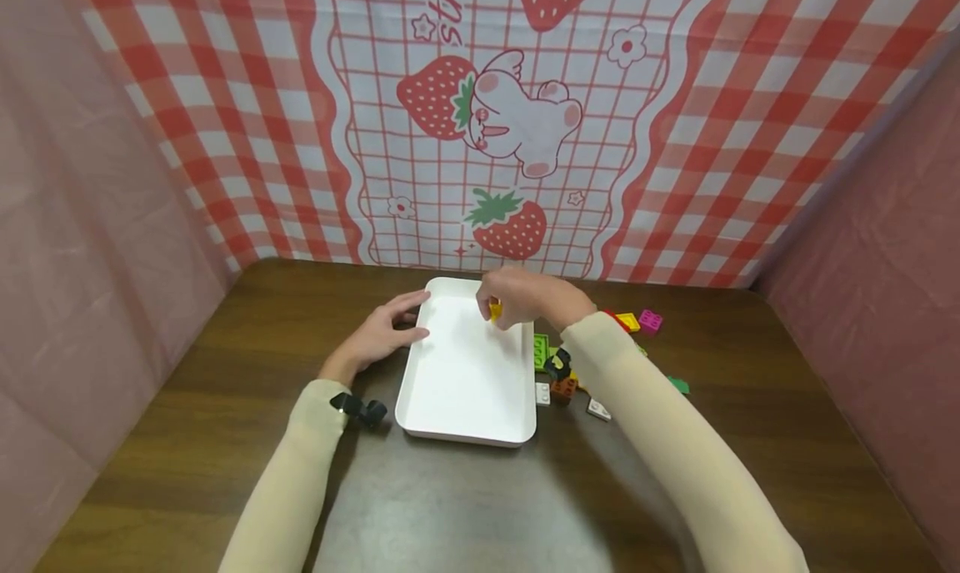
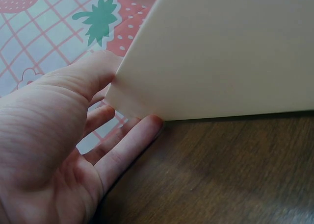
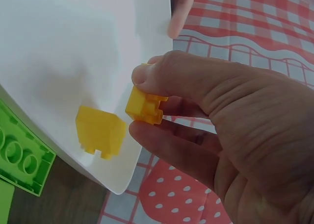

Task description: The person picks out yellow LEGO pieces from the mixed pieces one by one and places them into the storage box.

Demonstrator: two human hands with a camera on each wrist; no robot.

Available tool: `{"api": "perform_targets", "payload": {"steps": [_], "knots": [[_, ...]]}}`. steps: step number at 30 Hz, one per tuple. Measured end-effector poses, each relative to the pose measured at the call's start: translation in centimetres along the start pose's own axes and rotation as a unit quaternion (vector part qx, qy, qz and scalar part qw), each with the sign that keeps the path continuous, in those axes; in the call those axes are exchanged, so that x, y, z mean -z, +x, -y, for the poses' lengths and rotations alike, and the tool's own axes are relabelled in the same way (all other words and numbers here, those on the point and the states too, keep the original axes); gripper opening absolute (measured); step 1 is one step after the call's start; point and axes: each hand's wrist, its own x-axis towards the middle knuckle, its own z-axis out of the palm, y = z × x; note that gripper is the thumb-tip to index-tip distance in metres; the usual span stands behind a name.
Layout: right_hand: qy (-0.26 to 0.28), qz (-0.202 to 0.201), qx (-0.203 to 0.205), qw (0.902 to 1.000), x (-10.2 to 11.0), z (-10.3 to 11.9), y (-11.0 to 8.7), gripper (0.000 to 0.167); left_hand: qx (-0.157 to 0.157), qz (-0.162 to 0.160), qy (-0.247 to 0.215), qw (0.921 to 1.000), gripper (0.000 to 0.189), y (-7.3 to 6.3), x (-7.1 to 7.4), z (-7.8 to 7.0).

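Note:
A white tray point(image 1: 467, 373) lies on the table between the hands. Over its far right part, my right hand point(image 1: 517, 296) pinches a small yellow building brick point(image 3: 143, 106) between thumb and fingers. A second yellow building brick point(image 3: 100, 131) sits in the tray near its corner, just beside the held one in the right wrist view. At the tray's left side, my left hand point(image 1: 380, 333) touches the edge with its fingers spread. The left wrist view has the thumb and fingertips point(image 2: 151, 122) against the tray's outer wall.
Right of the tray lie loose bricks: a green one point(image 1: 541, 352), a brown one point(image 1: 564, 388), white ones point(image 1: 598, 409) and a magenta one point(image 1: 651, 320). My right forearm hides some of them. A strawberry-patterned cloth point(image 1: 517, 164) hangs behind the wooden table point(image 1: 225, 389).

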Motion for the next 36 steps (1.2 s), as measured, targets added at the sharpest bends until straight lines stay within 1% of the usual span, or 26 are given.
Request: {"api": "perform_targets", "payload": {"steps": [5, 8, 13, 23, 32, 36], "knots": [[0.002, 0.001, 0.015, 0.9999, -0.6, -0.1, 0.1, 0.013, -0.001, -0.002, 0.004, 1.0, 0.075, 0.0, 0.0, 0.0], [0.008, 0.012, 0.013, 0.9998, -1.0, 0.1, 0.2, 0.013, 0.0, 0.0, 0.007, 1.0, 0.075, 0.0, -0.1, 0.2], [0.014, 0.028, -0.005, 0.9995, -1.8, 0.3, 0.5, 0.014, -0.003, 0.0, 0.004, 1.0, 0.074, 0.2, -0.2, 0.3], [0.007, 0.033, 0.003, 0.9994, -2.9, 0.1, 0.8, 0.012, -0.004, -0.001, 0.007, 1.0, 0.074, -0.1, -0.1, -0.1], [0.045, 0.072, -0.016, 0.9962, -3.5, 0.1, 1.2, 0.016, -0.003, -0.001, 0.006, 1.0, 0.074, 0.1, -0.1, 0.1], [0.055, 0.082, -0.026, 0.9947, -3.6, 0.2, 1.3, 0.017, -0.004, -0.001, 0.007, 1.0, 0.075, 0.1, -0.1, 0.1]]}}
